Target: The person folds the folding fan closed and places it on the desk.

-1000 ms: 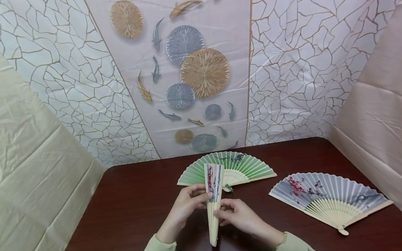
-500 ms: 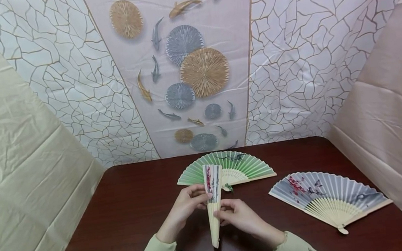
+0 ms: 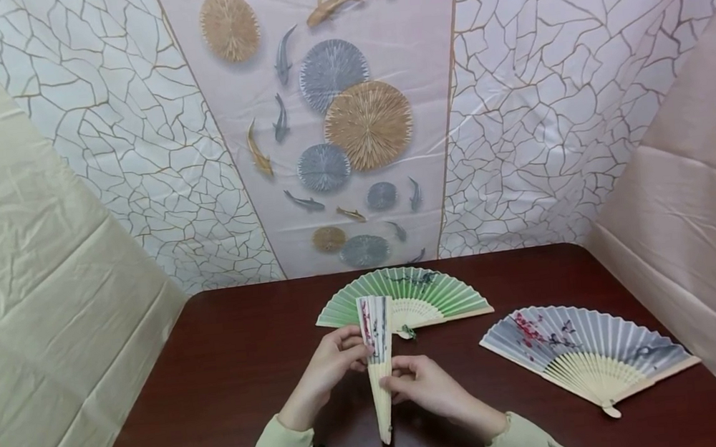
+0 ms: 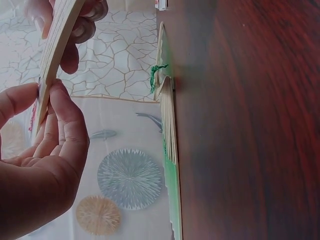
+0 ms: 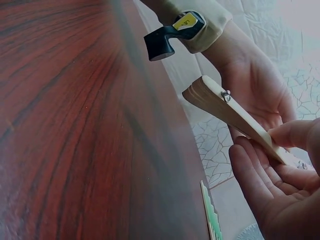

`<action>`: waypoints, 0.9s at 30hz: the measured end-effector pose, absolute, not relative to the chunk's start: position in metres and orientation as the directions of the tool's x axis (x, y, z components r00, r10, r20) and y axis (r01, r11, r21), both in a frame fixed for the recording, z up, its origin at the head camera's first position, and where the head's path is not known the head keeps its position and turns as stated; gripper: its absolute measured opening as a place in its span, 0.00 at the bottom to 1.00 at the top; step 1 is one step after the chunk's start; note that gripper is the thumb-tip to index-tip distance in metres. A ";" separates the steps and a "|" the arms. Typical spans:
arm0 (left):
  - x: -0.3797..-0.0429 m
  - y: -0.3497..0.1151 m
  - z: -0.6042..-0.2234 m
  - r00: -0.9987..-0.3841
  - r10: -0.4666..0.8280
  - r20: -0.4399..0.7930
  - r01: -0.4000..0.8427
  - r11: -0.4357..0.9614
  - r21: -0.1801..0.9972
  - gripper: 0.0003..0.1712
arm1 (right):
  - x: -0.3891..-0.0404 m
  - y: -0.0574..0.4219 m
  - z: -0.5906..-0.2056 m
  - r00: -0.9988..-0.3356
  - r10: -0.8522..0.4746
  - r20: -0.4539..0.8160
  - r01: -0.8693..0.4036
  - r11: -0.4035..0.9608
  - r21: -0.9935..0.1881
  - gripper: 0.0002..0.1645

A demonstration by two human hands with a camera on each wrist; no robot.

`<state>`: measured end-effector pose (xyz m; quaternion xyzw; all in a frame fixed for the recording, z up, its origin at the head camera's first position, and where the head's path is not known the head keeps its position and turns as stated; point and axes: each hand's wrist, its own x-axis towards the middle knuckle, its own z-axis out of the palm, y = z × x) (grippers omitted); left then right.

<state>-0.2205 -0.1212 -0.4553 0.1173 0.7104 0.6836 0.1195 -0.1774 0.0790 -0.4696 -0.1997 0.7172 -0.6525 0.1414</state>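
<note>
A nearly closed folding fan (image 3: 379, 365), with pale ribs and a white, red-flowered leaf, is held up above the table in both hands. My left hand (image 3: 333, 366) pinches it by the printed leaf on its left side, thumb in front. Lower down, on the ribs, the thumb and fingers of my right hand (image 3: 429, 389) pinch the right side. In the right wrist view the fan's pivot end, with a small metal ring (image 5: 226, 96), points away from the fingers. Behind it lies a spread green fan (image 3: 449, 294), partly hidden by the held one.
A spread grey fan (image 3: 584, 353) with red blossoms lies at the right of the dark red wooden table (image 3: 231, 387). Pale cloth walls (image 3: 66, 280) rise at both sides, and a patterned cloth (image 3: 517, 129) hangs at the back. A green tassel (image 4: 156, 75) hangs from the green fan.
The held fan's top has swung slightly left and its lower end a little right, so it faces the camera more squarely. Both hands keep their hold in nearly the same place.
</note>
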 end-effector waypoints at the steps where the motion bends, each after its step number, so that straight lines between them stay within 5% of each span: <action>1: -0.221 -0.121 -0.456 -0.945 0.326 -0.009 0.005 0.043 0.999 0.22 | -0.177 0.079 -0.470 -0.880 -0.472 0.055 -0.097 0.065 -0.993 0.17; 27: -0.226 -0.129 -0.459 -0.929 0.371 -0.001 -0.015 -0.036 0.999 0.23 | -0.182 0.077 -0.475 -0.854 -0.514 0.076 -0.128 0.066 -0.990 0.16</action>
